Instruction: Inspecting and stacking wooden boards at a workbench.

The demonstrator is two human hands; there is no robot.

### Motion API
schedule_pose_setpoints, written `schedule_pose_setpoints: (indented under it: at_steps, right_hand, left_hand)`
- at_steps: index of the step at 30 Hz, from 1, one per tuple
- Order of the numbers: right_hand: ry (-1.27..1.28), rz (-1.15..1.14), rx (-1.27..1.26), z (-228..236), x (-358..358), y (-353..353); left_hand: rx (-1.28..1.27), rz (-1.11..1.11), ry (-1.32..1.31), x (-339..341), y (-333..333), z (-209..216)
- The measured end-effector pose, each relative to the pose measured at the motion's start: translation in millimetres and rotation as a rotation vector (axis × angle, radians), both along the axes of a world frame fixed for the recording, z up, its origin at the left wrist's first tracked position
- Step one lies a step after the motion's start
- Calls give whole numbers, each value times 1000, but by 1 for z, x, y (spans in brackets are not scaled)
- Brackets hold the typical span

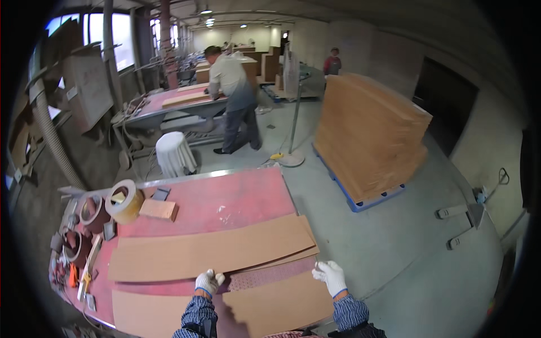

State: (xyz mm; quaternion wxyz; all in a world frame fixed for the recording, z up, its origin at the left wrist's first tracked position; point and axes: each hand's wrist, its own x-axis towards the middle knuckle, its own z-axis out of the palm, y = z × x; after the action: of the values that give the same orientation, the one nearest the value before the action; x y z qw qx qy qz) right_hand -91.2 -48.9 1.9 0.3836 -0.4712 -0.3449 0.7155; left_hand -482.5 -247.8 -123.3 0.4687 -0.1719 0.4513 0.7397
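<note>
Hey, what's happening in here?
Someone is handling long brown boards at a red-topped table. The gloved left hand is at the near edge of the long upper board; the gloved right hand is by the table's right end, its grip unclear. More brown board lies closer in. Beyond, a co-worker bends over another table, and a tall brown stack stands on a blue pallet.

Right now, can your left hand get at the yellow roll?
Probably, with a lean: the long board lies between the left hand and the yellow roll, but it lies low, and nothing tall blocks the way over it.
</note>
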Motion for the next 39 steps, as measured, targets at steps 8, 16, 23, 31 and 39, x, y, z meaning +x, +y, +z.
schedule_pose_setpoints:
  at_steps: [8, 16, 23, 31, 39]
  right_hand:
    - [-2, -83, -29, 0, 48, -54]
    - [-165, -118, -34, 2, 50, -84]
    - [-303, 33, -48, 3, 45, -112]
    - [-196, 137, 47, 21, 73, -105]
    - [-442, 356, 257, 39, 148, -83]
  left_hand:
    - [-300, -141, -69, -20, 10, -23]
    - [-299, -297, -30, -22, 0, -22]
    - [-343, -340, -37, -34, -2, -34]
    - [-91, -489, 249, 6, -31, 62]
    - [-87, -805, 709, 232, -59, 151]
